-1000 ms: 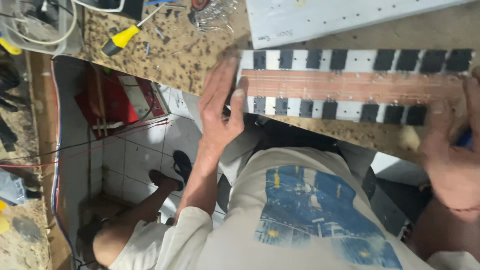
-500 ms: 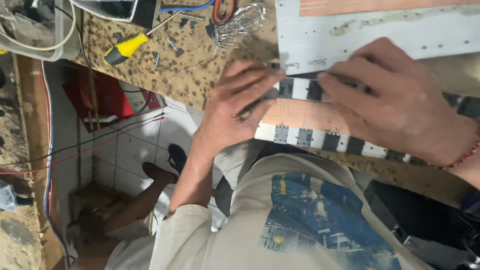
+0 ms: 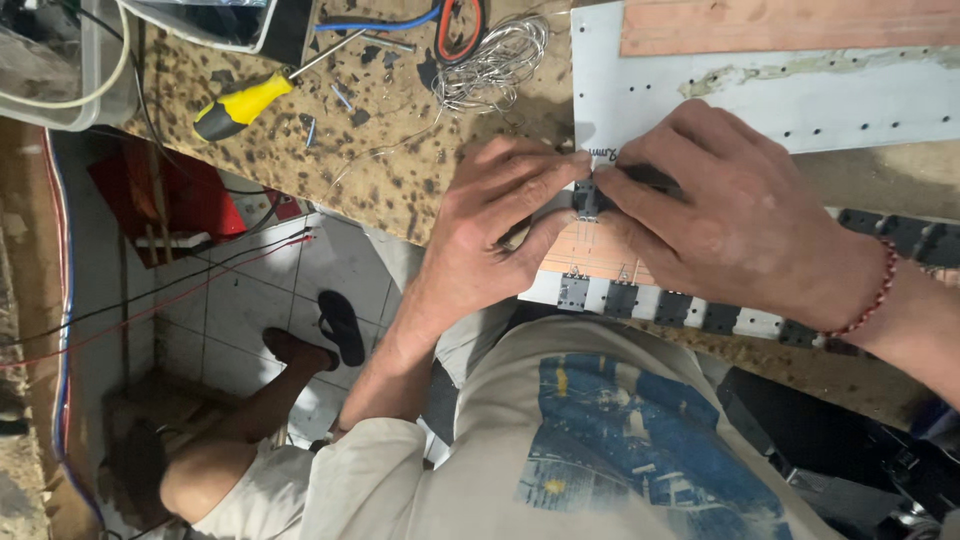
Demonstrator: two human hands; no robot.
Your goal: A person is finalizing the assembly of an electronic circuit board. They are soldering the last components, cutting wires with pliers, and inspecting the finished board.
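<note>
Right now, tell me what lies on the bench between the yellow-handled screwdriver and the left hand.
In the head view, between the yellow-handled screwdriver and the left hand lies mottled bench top with small loose metal bits and thin wire strands; the silver wire coil sits farther up.

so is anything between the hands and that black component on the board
Nothing visible. Fingertips of the left hand and right hand already meet on the small black component at the edge of the copper-coloured board; no tool or wire lies between.
</note>
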